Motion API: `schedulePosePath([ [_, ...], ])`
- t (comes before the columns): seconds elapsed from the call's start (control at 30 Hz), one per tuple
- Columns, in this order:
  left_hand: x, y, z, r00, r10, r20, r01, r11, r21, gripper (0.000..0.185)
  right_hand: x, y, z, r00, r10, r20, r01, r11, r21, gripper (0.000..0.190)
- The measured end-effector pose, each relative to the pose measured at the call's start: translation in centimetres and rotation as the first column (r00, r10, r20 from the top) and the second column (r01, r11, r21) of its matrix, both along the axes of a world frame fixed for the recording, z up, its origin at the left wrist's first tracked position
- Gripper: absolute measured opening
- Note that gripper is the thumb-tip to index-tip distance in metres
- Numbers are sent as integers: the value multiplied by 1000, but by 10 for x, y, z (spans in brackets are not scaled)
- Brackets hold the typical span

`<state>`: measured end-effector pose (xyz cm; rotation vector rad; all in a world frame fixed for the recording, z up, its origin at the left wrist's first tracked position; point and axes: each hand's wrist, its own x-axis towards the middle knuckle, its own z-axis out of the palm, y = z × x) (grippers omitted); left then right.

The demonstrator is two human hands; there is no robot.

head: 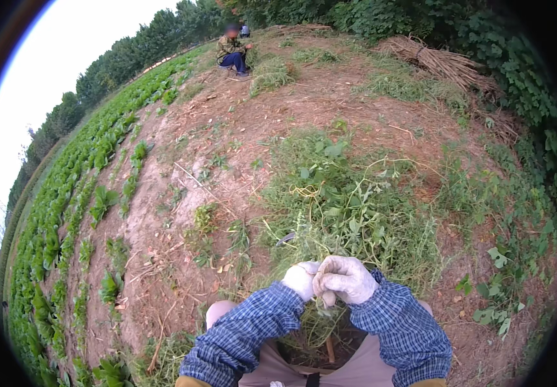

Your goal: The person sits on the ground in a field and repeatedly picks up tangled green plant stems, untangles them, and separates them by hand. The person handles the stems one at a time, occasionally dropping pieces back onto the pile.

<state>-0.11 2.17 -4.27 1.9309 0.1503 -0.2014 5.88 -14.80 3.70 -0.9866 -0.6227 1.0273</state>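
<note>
My left hand and my right hand, both in whitish work gloves, meet in front of my knees. The left is closed around green plant stems, whose ends show below the gloves. Curled and pinched, the right hand's fingers touch the left and grip the same bunch; the exact grip is partly hidden. A large heap of pulled green weeds and vines lies just beyond the hands. From its left side pokes a grey metal blade. Between my legs a wooden stick or handle shows against the soil.
Rows of leafy green vegetables run along the left. A person sits low farther up the bare soil beside another weed pile. At the right edge lie a tied bundle of dry stalks and dense bushes.
</note>
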Motion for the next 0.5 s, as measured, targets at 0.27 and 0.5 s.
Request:
schedulePosePath([
  [0.27, 0, -2, -3, 999, 17, 36, -16, 999, -30, 27, 1, 0, -3, 1000, -19, -23, 20, 1000, 12, 6],
  [0.5, -3, -7, 19, 1000, 20, -1, -20, 999, 26, 23, 0, 1, -3, 999, -52, -5, 52, 998, 24, 6],
])
